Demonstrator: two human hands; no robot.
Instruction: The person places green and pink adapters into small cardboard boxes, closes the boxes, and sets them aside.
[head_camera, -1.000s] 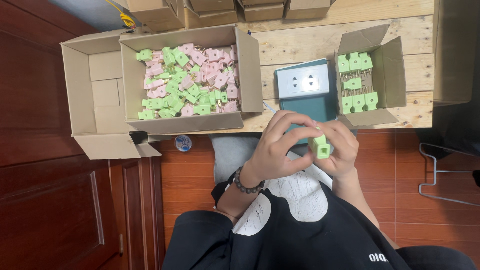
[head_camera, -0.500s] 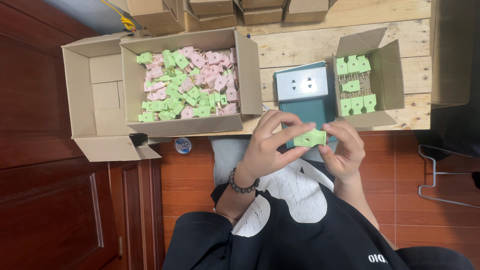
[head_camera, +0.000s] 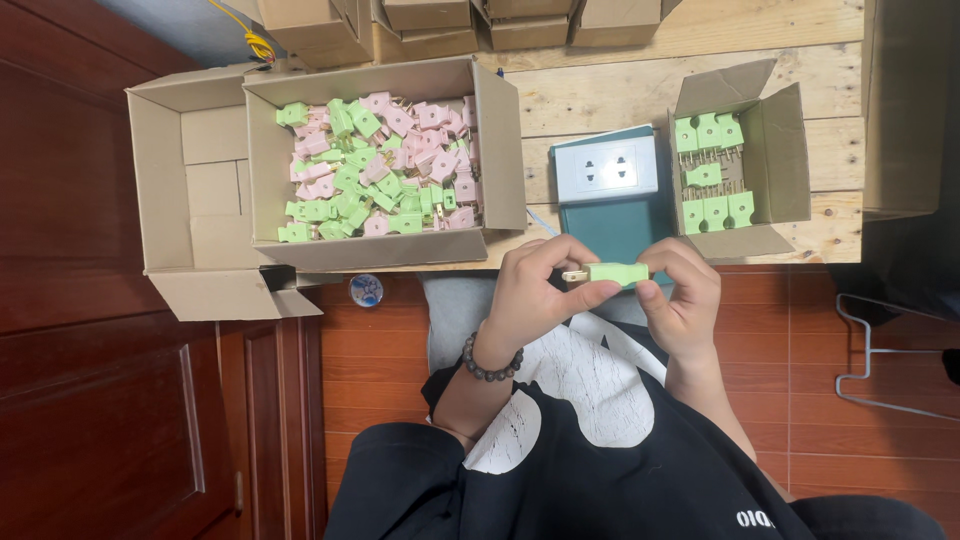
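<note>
The green plug (head_camera: 612, 272) lies level between both hands, just in front of the surface (head_camera: 600, 95) edge, its long axis running side to side with the metal prongs toward the left hand (head_camera: 540, 290). That hand's grip pinches the prong end; the right hand (head_camera: 685, 300) pinches the opposite end. A grey socket block (head_camera: 606, 170) sits just beyond, between the large box (head_camera: 385, 165) of pink and green plugs and the small box (head_camera: 740, 160) of sorted green ones.

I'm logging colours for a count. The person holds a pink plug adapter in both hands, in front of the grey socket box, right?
Not quite: the head view shows the plug adapter is green, not pink. The left hand and right hand both hold it, in front of the grey socket box.
</note>
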